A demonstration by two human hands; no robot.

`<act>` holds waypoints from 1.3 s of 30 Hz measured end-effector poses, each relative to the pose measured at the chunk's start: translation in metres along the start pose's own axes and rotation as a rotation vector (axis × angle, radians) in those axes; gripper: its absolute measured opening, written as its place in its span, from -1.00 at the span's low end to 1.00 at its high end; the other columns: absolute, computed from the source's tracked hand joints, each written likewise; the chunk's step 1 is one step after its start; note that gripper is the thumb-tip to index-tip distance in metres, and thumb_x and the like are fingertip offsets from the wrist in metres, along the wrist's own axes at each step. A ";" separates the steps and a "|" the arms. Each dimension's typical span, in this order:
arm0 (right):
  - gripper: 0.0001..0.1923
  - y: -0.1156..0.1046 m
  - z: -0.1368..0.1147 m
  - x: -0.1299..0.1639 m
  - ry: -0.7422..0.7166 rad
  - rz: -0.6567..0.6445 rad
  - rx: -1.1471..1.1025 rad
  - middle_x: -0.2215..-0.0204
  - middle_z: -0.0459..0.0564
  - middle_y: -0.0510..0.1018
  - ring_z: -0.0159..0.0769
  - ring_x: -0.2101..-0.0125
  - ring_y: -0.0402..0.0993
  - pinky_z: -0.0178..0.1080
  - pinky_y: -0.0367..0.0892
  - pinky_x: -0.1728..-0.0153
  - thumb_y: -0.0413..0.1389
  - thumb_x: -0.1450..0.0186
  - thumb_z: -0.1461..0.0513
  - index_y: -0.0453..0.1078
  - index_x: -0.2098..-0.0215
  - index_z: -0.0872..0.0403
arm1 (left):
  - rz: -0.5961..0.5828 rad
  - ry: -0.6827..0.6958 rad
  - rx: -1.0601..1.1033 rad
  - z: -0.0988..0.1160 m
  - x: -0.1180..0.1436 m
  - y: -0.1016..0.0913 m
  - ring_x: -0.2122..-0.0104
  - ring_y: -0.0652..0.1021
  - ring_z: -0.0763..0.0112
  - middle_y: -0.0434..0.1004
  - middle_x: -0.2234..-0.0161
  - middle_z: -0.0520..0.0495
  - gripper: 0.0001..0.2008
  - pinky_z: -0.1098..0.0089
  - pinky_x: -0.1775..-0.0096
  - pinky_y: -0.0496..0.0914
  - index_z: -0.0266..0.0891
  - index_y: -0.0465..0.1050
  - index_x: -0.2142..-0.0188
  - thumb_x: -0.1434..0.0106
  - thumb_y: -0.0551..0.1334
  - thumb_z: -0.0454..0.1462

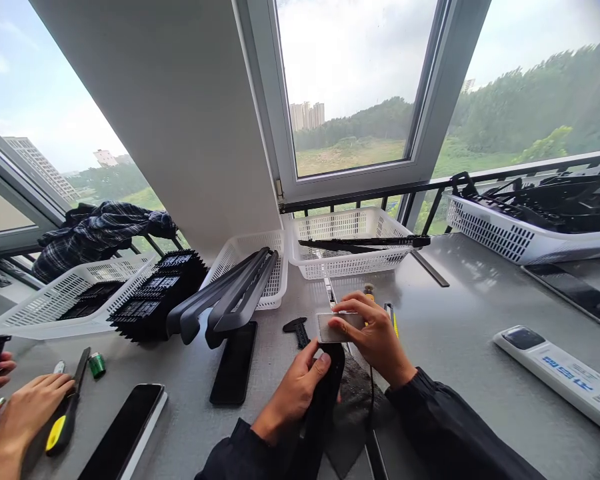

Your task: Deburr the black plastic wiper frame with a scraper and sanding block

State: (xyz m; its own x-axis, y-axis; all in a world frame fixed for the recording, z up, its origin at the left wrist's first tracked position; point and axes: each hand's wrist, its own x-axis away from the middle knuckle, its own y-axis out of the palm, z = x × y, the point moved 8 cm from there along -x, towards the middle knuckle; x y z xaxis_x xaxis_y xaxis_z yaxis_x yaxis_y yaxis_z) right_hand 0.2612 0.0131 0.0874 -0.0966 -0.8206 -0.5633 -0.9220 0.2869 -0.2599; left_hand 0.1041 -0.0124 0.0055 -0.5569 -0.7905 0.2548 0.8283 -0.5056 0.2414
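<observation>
My left hand (pixel 300 383) is closed round a long black part (pixel 336 367) with a rounded end, its lower length running down toward me. In my right hand (pixel 377 333) is a flat grey rectangular piece (pixel 329 328), pinched under the thumb and resting at the part's upper end. A dark grey cloth (pixel 355 413) lies below my hands. Just beyond them are a black caliper (pixel 296 327), a yellow-handled tool (pixel 369 293) and a metal ruler-like strip (pixel 329 287), partly hidden.
White baskets (pixel 350 267) line the window side, some holding black parts. Long dark grey parts (pixel 240 293) lean over one basket. Phones (pixel 234 367) and a white power strip (pixel 565 373) lie around. At left, a co-worker's hand (pixel 35 407) rests by a yellow-black tool (pixel 63 427) and a green cylinder (pixel 97 365).
</observation>
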 end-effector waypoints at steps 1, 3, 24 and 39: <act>-0.70 0.000 -0.001 0.001 -0.013 0.005 0.016 0.25 0.01 0.61 -0.16 0.22 0.59 -0.18 0.47 0.18 0.30 -0.41 -0.05 0.64 0.25 -0.02 | -0.008 -0.007 -0.006 -0.001 0.000 0.000 0.58 0.54 0.38 0.54 0.48 0.04 -0.19 0.44 0.52 0.38 -0.22 0.39 -0.22 -0.22 0.37 0.27; -0.74 0.005 -0.005 0.004 -0.045 -0.014 0.033 0.24 0.01 0.62 -0.16 0.21 0.59 -0.18 0.48 0.18 0.29 -0.44 -0.02 0.63 0.21 -0.02 | -0.006 -0.009 -0.019 -0.004 -0.001 -0.001 0.57 0.54 0.38 0.54 0.48 0.03 -0.22 0.44 0.52 0.38 -0.24 0.41 -0.16 -0.23 0.35 0.29; -0.83 0.006 -0.021 0.009 -0.239 0.007 0.227 0.21 0.02 0.59 -0.09 0.15 0.47 -0.07 0.42 0.12 0.24 -0.49 0.06 0.54 0.09 -0.03 | -0.110 -0.004 0.114 -0.005 -0.007 0.005 0.73 0.53 0.35 0.69 0.41 -0.05 -0.23 0.45 0.69 0.39 -0.21 0.21 -0.31 -0.27 0.44 0.02; -0.82 -0.001 -0.018 0.007 -0.215 0.071 0.283 0.18 0.03 0.62 -0.06 0.13 0.45 -0.04 0.42 0.11 0.18 -0.52 0.06 0.51 0.04 -0.03 | -0.067 -0.035 0.135 0.002 -0.002 0.005 0.56 0.61 0.31 0.60 0.36 -0.01 -0.33 0.43 0.57 0.42 -0.20 0.17 -0.32 -0.29 0.29 -0.10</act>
State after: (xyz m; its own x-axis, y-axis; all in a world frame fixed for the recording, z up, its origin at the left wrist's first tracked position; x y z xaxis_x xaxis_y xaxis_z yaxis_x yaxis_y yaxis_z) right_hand 0.2551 -0.0016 0.0976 -0.0484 -0.6797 -0.7319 -0.7726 0.4899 -0.4038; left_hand 0.1092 -0.0132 0.0082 -0.6148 -0.7424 0.2661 0.7743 -0.5042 0.3824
